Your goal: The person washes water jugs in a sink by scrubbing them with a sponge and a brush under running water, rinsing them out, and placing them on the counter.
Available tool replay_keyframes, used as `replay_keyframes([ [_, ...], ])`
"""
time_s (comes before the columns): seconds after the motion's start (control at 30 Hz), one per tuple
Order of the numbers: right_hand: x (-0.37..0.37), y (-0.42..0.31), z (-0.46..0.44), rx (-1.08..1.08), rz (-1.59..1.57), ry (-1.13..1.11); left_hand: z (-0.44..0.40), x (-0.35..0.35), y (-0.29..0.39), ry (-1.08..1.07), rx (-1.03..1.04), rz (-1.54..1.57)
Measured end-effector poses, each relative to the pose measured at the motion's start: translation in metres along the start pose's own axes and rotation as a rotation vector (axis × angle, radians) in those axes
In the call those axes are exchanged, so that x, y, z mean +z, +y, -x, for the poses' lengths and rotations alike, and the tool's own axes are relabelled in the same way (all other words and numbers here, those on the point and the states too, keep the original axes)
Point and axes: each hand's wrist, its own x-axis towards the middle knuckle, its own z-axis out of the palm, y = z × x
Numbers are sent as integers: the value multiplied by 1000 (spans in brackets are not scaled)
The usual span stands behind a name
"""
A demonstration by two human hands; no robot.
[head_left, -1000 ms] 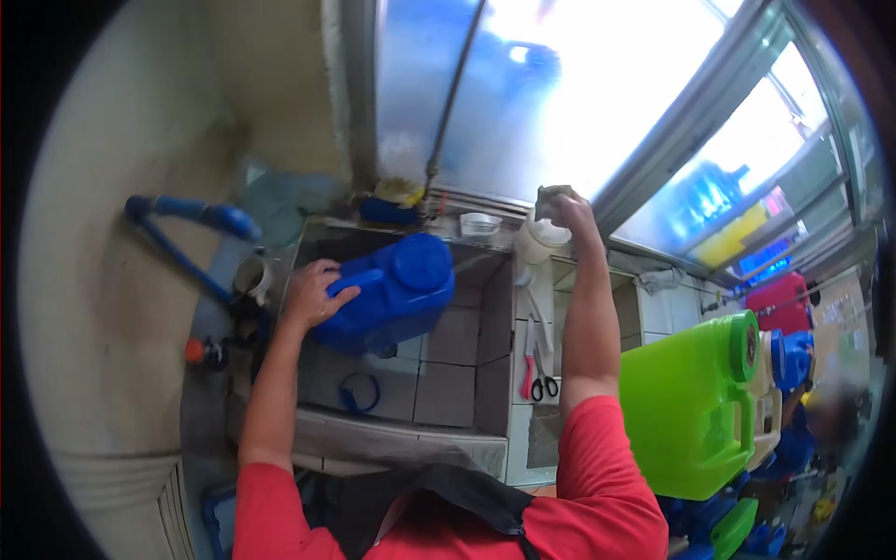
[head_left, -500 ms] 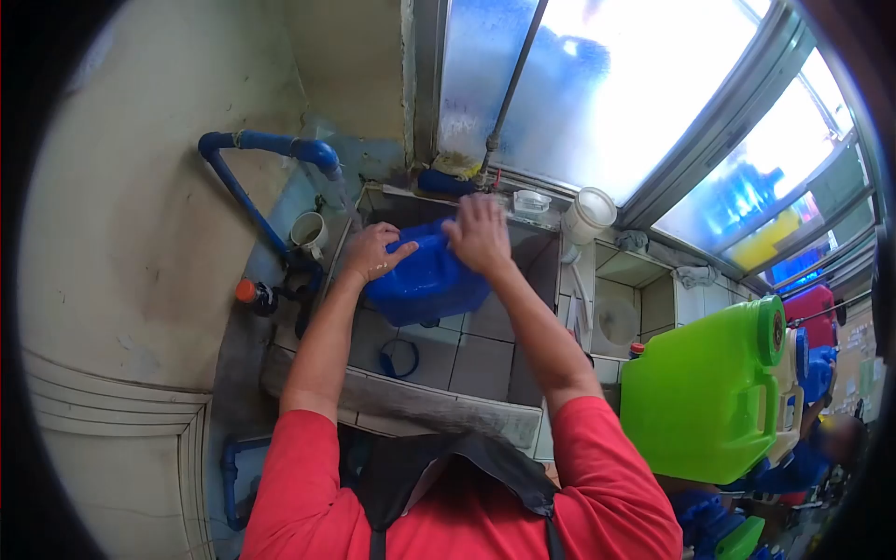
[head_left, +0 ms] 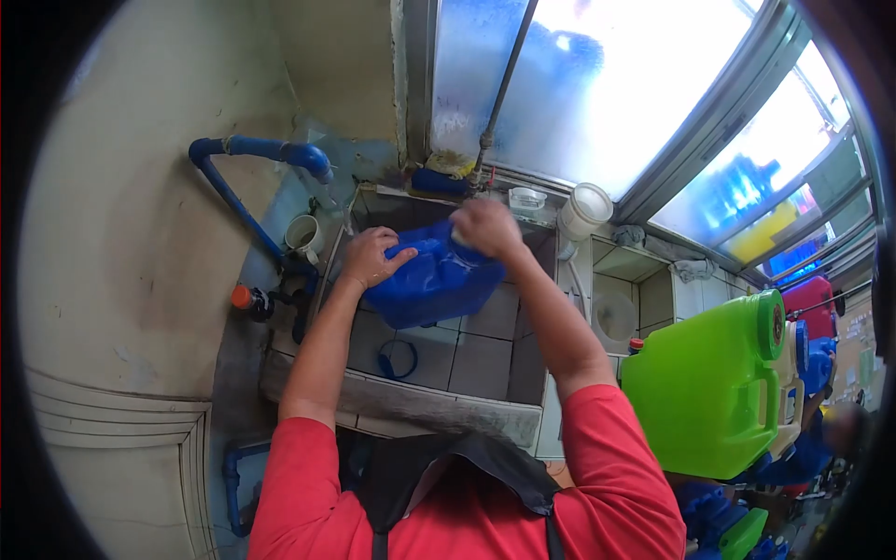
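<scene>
A wet blue plastic jug [head_left: 434,289] is held tilted over a tiled sink basin [head_left: 481,364]. My left hand [head_left: 373,259] grips the jug's upper left side, its thumb lying across the top. At the jug's far right corner my right hand [head_left: 485,227] is curled closed and a little blurred. What its fingers close on is hidden beneath them. A blue ring-shaped strap [head_left: 399,359] lies on the basin floor below the jug.
A blue pipe spout [head_left: 313,161] reaches over the basin's left corner, near a white mug [head_left: 304,233] and an orange-capped bottle [head_left: 250,301]. A white tub [head_left: 586,211] stands on the back ledge. To the right is a large green jug [head_left: 700,392]; a person is partly visible beyond it.
My right hand has gone from flat, spread fingers to a closed grasp at the jug's corner. My left hand keeps its hold. The view has shifted slightly.
</scene>
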Motion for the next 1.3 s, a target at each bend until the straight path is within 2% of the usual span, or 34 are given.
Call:
replay_keyframes([
  [0.07, 9, 32, 10, 921, -54, -85, -1, 3, -3, 7, 7, -7],
  [0.1, 18, 35, 17, 924, -53, -79, -3, 3, -4, 8, 13, -8],
  [0.17, 40, 9, 48, 995, -409, 274, -7, 2, 1, -32, -37, -13],
  [0.2, 66, -22, 54, 928, -339, 768, -10, 3, 0, -30, -40, -7],
  [0.23, 88, -53, 59, 803, 103, 934, -12, 4, -4, -35, -4, -26],
  [0.33, 82, -71, 65, 776, 94, 962, -14, -1, -4, -46, 65, -12],
  [0.37, 69, -43, 64, 1006, -475, 833, -10, -2, -4, -47, 83, 29],
  [0.4, 48, -17, 61, 1014, -481, 827, -6, -1, -5, -56, 78, 26],
  [0.47, 5, 10, 44, 1201, -657, 104, -7, 2, -9, -31, 109, 62],
  [0.5, -6, -5, 35, 1192, -663, 98, -10, -1, -9, -27, 102, 54],
  [0.57, -14, -41, 20, 349, 241, 264, -11, -5, -7, -58, 163, 74],
  [0.6, -2, -49, 14, 345, 232, 259, -11, -5, -6, -60, 153, 70],
  [0.67, 24, -64, -4, -223, 146, 20, -17, -3, -6, -18, 74, 309],
  [0.7, 34, -70, -15, -219, 144, 24, -17, -2, -4, -21, 77, 306],
  [0.77, 49, -75, -42, 151, 72, -396, -14, -1, -2, 45, -32, 340],
  [0.8, 52, -70, -52, 145, 66, -397, -14, -3, -3, 46, -38, 335],
  [0.87, 51, -71, -66, 114, -77, -609, -14, -6, -7, 23, 31, 221],
  [0.93, 62, -89, -54, 178, -3, -589, -14, -3, -16, 51, 29, 213],
  [1.0, 84, -110, -28, -39, 581, 112, -21, -2, -25, 95, 27, 208],
  [1.03, 84, -119, -19, -42, 721, 269, -25, -1, -26, 164, 81, 165],
  [1.07, 84, -122, -19, -41, 719, 262, -24, 2, -25, 228, 135, 124],
  [1.1, 84, -125, -21, 158, 617, 135, -22, 6, -23, 220, 134, 129],
  [1.13, 83, -127, -25, 357, 511, 11, -22, 9, -21, 327, 7, 6],
  [1.17, 81, -124, -35, 370, 511, 14, -24, 12, -20, 433, -116, -119],
  [1.2, 78, -117, -48, 540, 272, -116, -24, 17, -19, 422, -102, -116],
  [1.23, 74, -113, -58, 705, 22, -241, -20, 30, -24, 429, -368, -14],
  [1.27, 70, -112, -66, 725, 18, -234, -14, 45, -31, 428, -636, 86],
  [1.3, 63, -113, -75, 706, 54, -241, -4, 64, -55, 267, -776, 269],
])
